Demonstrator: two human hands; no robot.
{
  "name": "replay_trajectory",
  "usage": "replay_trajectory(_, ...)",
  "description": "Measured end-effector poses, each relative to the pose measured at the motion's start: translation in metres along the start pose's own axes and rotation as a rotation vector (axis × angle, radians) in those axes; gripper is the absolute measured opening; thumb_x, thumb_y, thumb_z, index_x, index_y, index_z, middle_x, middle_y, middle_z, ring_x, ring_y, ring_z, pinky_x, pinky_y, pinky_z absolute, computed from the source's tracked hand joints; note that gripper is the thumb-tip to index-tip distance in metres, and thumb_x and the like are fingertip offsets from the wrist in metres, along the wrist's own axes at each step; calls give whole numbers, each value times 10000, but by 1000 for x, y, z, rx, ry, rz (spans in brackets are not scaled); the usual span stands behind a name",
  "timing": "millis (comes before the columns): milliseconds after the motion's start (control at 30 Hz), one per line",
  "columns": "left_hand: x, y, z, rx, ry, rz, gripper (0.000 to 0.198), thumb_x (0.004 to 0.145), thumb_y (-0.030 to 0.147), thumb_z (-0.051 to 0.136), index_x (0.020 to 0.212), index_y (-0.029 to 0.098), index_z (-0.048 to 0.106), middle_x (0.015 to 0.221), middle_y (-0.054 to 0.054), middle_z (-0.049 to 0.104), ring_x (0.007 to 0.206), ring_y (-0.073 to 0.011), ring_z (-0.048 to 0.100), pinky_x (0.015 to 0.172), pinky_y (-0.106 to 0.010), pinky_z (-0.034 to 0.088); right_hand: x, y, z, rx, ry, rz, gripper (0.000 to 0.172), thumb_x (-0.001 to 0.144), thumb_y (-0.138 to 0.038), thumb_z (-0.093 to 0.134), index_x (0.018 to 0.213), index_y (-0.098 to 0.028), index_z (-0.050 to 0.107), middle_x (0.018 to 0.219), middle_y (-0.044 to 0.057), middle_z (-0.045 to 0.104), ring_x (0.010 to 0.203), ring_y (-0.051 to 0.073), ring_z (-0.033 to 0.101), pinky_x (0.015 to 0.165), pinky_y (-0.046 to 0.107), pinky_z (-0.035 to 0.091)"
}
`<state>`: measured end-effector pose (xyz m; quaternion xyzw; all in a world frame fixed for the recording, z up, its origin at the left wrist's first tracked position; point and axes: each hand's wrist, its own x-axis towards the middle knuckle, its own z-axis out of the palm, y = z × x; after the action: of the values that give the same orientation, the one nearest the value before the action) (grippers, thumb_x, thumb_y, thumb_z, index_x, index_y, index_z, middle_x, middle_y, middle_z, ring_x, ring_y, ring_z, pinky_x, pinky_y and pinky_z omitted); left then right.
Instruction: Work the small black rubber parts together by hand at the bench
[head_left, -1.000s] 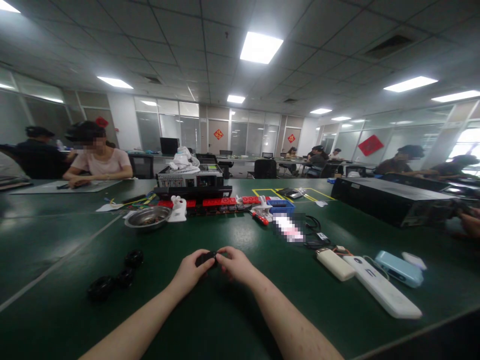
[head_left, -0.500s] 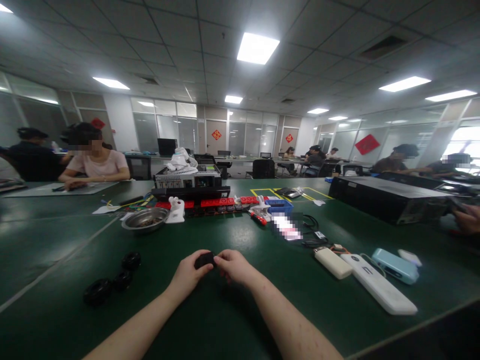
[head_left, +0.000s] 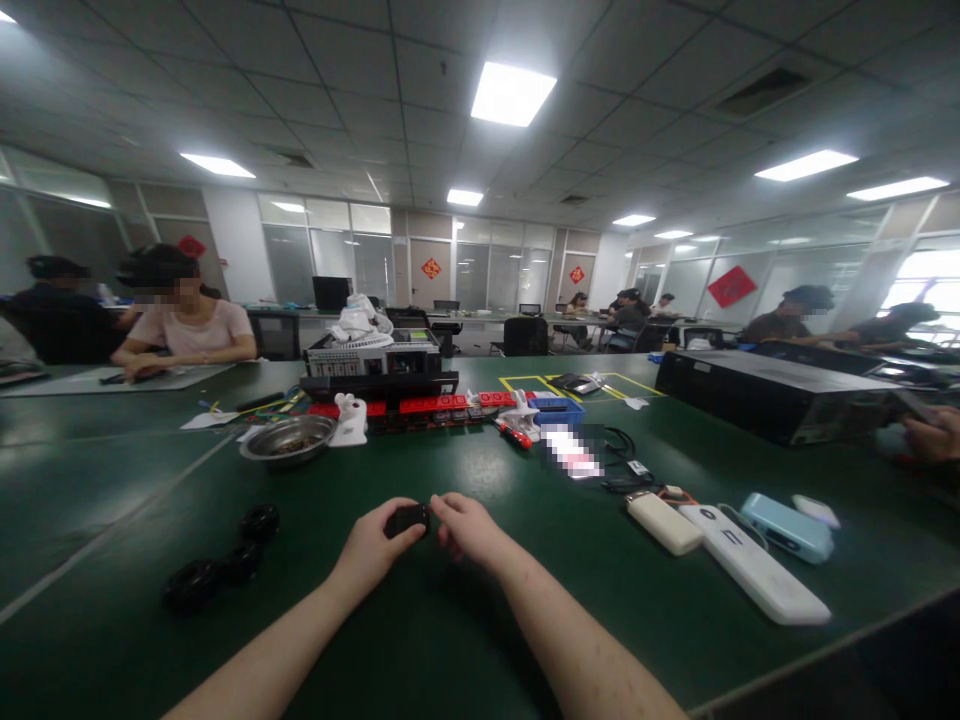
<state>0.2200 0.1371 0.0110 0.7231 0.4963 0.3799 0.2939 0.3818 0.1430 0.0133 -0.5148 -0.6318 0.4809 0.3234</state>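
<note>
Near the middle of the green table, my left hand (head_left: 379, 540) is closed around a small black object (head_left: 407, 520), thumb in front and fingers behind. My right hand (head_left: 463, 525) is beside its right end, with thumb and fingers pinched together; whether they grip a small part is too small to tell. To the left lie several black ring-shaped pieces (head_left: 193, 583) on the table. Beyond my hands are a metal bowl (head_left: 289, 440) with small parts in it, a white stand (head_left: 351, 422) and a red screwdriver (head_left: 514, 434).
On the right lie a cream power bank (head_left: 664, 522), a long white one (head_left: 756, 565) and a blue one (head_left: 787, 527), with cables. Farther back are a blue tray (head_left: 556, 412), a black case (head_left: 780, 390) and an opened machine (head_left: 373, 362). A person (head_left: 187, 325) sits across at left.
The black object has turned slightly in my left hand, showing a glossier face. My right fingertips have risen a little beside it.
</note>
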Motion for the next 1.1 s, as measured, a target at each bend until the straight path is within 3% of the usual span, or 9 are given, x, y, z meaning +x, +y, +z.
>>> replay_trajectory(100, -3, 5, -2, 71, 6, 54, 370, 638, 452, 553, 907, 197, 558, 875, -42, 612, 829, -223, 559, 719, -315, 428, 2, 0, 0, 37, -27, 76, 412, 813, -491, 282, 812, -148, 510, 459, -39, 429, 334, 70, 400, 329, 183, 361)
replay_trajectory(300, -4, 5, -2, 54, -7, 47, 362, 628, 417, 569, 921, 205, 566, 906, -45, 613, 861, -234, 553, 736, -326, 430, 4, 3, 4, 0, -39, 49, 345, 798, -460, 363, 738, -148, 496, 450, -42, 430, 341, 70, 403, 333, 182, 364)
replay_trajectory(467, 3, -10, 5, -129, -97, -62, 460, 649, 498, 505, 933, 137, 532, 754, -51, 605, 544, -170, 572, 516, -278, 439, 0, 3, 0, -71, -8, -114, 206, 745, -326, 513, 847, -149, 542, 528, -42, 460, 422, 55, 416, 399, 159, 336)
replay_trajectory(567, 6, -13, 9, -296, -191, -176, 489, 679, 565, 402, 841, 117, 514, 619, -14, 563, 446, -131, 534, 425, -233, 388, -5, -1, -3, -133, -12, -265, 286, 693, -238, 576, 971, -181, 540, 558, -51, 457, 477, 56, 416, 447, 160, 330)
replay_trajectory(700, 7, -9, 10, -376, -199, -239, 461, 654, 582, 422, 746, 136, 493, 531, 25, 517, 420, -113, 512, 397, -207, 354, -7, -3, -2, -146, -11, -304, 388, 670, -226, 599, 1048, -202, 516, 599, -43, 475, 525, 67, 432, 491, 173, 349)
replay_trajectory(767, 7, -8, 9, -361, -152, -233, 462, 642, 572, 447, 797, 139, 496, 550, 26, 516, 425, -117, 510, 397, -212, 356, -5, -2, -1, -118, 4, -259, 375, 702, -283, 570, 1061, -207, 498, 598, -39, 479, 516, 70, 441, 483, 174, 360)
replay_trajectory(933, 4, -6, 2, -95, -13, -71, 415, 640, 496, 524, 889, 163, 526, 737, -22, 586, 591, -172, 567, 560, -283, 433, 5, 4, -1, -47, 32, 72, 370, 798, -470, 342, 913, -163, 514, 489, -37, 438, 381, 74, 410, 361, 181, 366)
replay_trajectory(1100, -1, 2, -4, 79, -2, 40, 374, 636, 456, 559, 903, 194, 549, 897, -44, 596, 858, -235, 544, 741, -333, 413, 7, 8, 1, -36, -35, 143, 430, 801, -500, 280, 712, -146, 508, 420, -27, 427, 322, 82, 400, 311, 193, 367)
